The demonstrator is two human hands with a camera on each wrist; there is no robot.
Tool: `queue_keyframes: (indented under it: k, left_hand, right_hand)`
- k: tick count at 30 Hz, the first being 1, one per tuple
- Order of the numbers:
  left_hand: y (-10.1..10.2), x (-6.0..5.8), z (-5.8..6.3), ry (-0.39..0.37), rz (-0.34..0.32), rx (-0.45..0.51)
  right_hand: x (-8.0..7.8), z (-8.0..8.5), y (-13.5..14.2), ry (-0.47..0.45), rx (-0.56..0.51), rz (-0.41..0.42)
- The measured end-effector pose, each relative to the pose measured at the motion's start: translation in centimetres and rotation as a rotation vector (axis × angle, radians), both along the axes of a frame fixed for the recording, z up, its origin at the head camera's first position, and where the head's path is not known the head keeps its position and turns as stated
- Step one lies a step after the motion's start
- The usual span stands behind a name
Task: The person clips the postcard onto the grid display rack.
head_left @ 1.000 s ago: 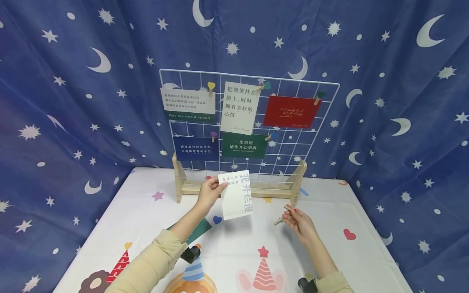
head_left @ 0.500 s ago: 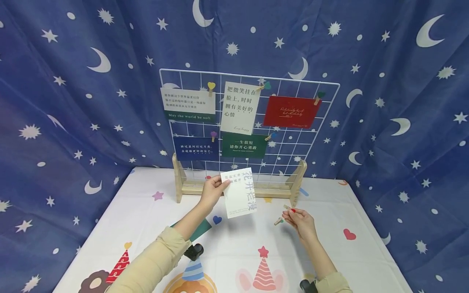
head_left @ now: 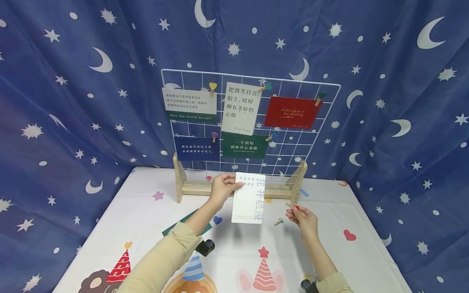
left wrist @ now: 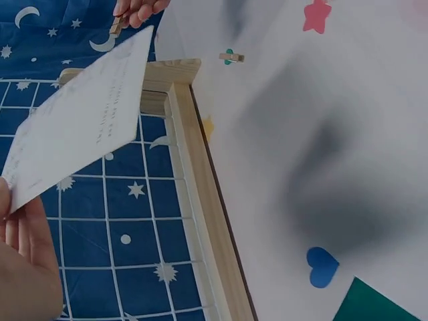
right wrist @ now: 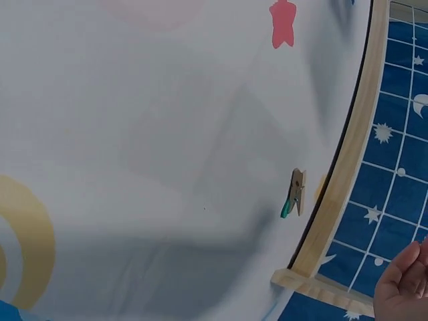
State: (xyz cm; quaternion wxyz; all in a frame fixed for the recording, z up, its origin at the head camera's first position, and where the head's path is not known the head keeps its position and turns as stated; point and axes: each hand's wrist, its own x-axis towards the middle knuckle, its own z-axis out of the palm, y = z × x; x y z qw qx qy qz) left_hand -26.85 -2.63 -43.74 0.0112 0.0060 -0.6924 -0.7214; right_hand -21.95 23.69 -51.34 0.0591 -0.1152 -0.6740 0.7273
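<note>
My left hand (head_left: 223, 189) pinches a white postcard (head_left: 247, 203) by its upper left edge, thumb on the printed face. The card hangs upright in front of the grid rack's wooden base, above the table. To the right, my right hand (head_left: 305, 221) pinches a small wooden clothespin (head_left: 288, 205) between thumb and fingertips; the left wrist view shows this clothespin (left wrist: 116, 27) too. Another clothespin (head_left: 279, 222) with a green end lies on the table just left of my right hand. In the right wrist view, the right hand (right wrist: 404, 284) is partly cut off at the edge.
A white wire grid rack (head_left: 278, 162) on wooden feet stands at the back, with several cards clipped to it, including a red card (head_left: 292, 112) and a navy card (head_left: 197, 149). A green card (head_left: 179, 223) lies on the table, partly under my left forearm.
My left hand has carried the white postcard to the right, and the card now hangs straighter. My right hand has shifted slightly right with its clothespin.
</note>
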Motion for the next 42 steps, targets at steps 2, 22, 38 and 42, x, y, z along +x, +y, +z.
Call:
queue_keyframes:
  k: [2,22,38,42]
  left_hand:
    - [0.4,0.0,0.3,-0.007,-0.007,-0.022]
    - [4.0,-1.8,2.9,0.047,-0.071,-0.201]
    - [7.2,-3.0,3.7,0.06,0.018,-0.201]
    - [7.8,-3.4,4.0,0.059,0.007,-0.188]
  right_hand:
    - [0.0,0.2,0.1,0.011,-0.009,-0.012]
    - [-1.5,4.4,2.6,0.116,0.118,-0.026]
    - [-4.2,10.5,4.0,0.319,0.154,-0.08]
    - [-4.9,11.5,3.9,0.349,0.16,-0.088]
